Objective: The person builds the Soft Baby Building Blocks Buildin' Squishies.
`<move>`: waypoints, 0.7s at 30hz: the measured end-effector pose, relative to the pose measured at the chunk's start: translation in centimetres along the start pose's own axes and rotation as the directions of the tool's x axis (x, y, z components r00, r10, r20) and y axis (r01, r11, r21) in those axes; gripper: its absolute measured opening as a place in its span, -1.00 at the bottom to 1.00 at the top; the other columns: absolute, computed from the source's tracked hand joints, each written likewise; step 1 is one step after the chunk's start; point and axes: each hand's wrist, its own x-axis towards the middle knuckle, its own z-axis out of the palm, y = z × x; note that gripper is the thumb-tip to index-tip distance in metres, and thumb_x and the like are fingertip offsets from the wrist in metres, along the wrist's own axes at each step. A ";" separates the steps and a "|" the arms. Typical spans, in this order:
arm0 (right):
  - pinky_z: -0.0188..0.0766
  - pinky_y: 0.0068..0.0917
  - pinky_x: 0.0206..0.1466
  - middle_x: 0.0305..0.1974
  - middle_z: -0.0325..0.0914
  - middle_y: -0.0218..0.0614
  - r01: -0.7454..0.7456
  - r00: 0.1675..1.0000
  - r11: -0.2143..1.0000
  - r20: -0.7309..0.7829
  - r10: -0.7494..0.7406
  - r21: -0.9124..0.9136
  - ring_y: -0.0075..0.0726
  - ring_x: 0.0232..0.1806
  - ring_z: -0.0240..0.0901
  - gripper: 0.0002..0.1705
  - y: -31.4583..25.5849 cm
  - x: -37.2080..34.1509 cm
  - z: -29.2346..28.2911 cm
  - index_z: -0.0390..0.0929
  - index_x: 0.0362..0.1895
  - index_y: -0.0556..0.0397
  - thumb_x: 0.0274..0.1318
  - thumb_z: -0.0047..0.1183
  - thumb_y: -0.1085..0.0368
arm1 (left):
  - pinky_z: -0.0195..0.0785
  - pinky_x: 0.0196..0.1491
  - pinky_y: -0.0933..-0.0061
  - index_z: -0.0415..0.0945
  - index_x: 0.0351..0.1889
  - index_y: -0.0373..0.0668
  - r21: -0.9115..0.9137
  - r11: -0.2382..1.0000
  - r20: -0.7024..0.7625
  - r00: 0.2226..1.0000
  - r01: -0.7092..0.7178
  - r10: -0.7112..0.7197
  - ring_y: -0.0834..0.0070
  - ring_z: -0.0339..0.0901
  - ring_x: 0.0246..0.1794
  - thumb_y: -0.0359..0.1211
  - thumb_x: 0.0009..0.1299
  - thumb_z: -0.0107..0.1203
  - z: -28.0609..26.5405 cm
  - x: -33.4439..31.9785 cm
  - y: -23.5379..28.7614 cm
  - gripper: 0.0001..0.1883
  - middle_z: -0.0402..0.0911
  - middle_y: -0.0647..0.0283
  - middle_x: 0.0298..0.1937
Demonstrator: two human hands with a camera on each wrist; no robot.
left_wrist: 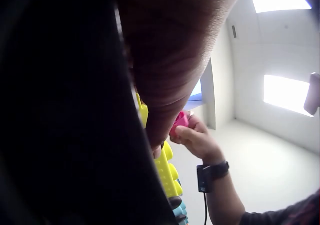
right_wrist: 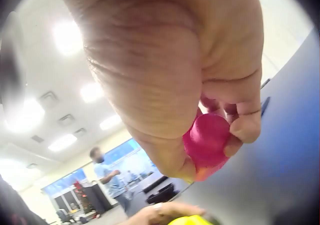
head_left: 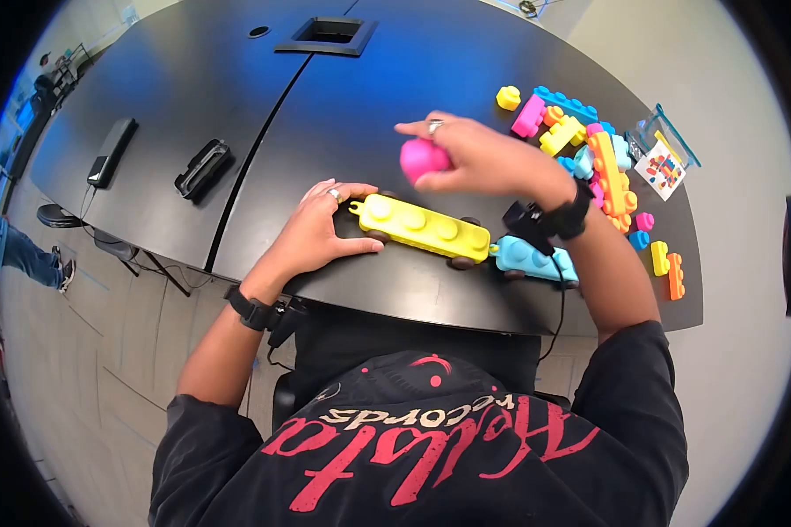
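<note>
A long yellow wheeled base with round studs lies on the dark table, hooked at its right end to a light blue wheeled base. My left hand rests at the yellow base's left end, thumb and fingers on either side of it. Above the yellow base, my right hand holds a pink block between thumb and fingers. The right wrist view shows the pink block pinched, its round stud facing the camera.
Colourful blocks are piled at the right, beside a clear bag with a picture card. A black tray and a dark box lie at the left. A person stands in the background.
</note>
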 end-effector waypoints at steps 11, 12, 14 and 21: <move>0.48 -0.08 0.08 -0.15 0.52 0.05 -0.036 0.998 0.998 -0.048 0.034 -0.044 0.18 -0.04 0.52 -0.49 -5.2 0.2 6.1 0.42 0.09 0.26 0.08 0.23 0.29 | 0.19 0.37 0.14 0.58 0.05 -0.15 0.000 1.000 -0.061 0.998 0.010 -0.010 0.06 0.37 0.32 -0.09 -0.03 0.59 0.8 0.1 -0.9 -0.30 0.62 0.10 0.09; 0.48 -0.08 0.08 -0.15 0.52 0.05 -0.052 0.997 0.997 -0.056 0.049 -0.049 0.18 -0.04 0.52 -0.49 -5.2 -0.2 6.5 0.42 0.09 0.26 0.08 0.23 0.29 | 0.19 0.37 0.14 0.58 0.05 -0.15 -0.003 1.000 -0.051 0.999 -0.005 0.005 0.06 0.37 0.32 -0.09 -0.03 0.59 0.8 0.1 -0.9 -0.30 0.62 0.10 0.09; 0.47 -0.07 0.08 -0.12 0.51 0.05 -0.063 0.995 0.997 -0.078 0.060 -0.032 0.17 -0.01 0.50 -0.47 -5.3 -0.5 7.0 0.42 0.09 0.27 0.06 0.26 0.30 | 0.02 0.51 0.04 0.55 0.15 -0.16 0.003 0.999 -0.026 0.999 0.038 -0.038 0.01 0.37 0.35 -0.03 0.02 0.54 0.6 0.1 -0.6 -0.25 0.64 0.08 0.12; 0.47 -0.14 0.17 0.13 0.52 0.14 -0.174 0.932 0.981 -0.309 0.191 0.081 0.13 0.13 0.52 -0.38 0.1 -0.7 1.1 0.46 0.20 0.20 0.21 0.24 0.03 | 0.01 0.52 0.03 0.55 0.15 -0.12 0.033 0.999 -0.037 0.999 0.025 -0.024 0.02 0.36 0.35 -0.05 0.03 0.54 0.6 0.1 -0.2 -0.27 0.65 0.13 0.11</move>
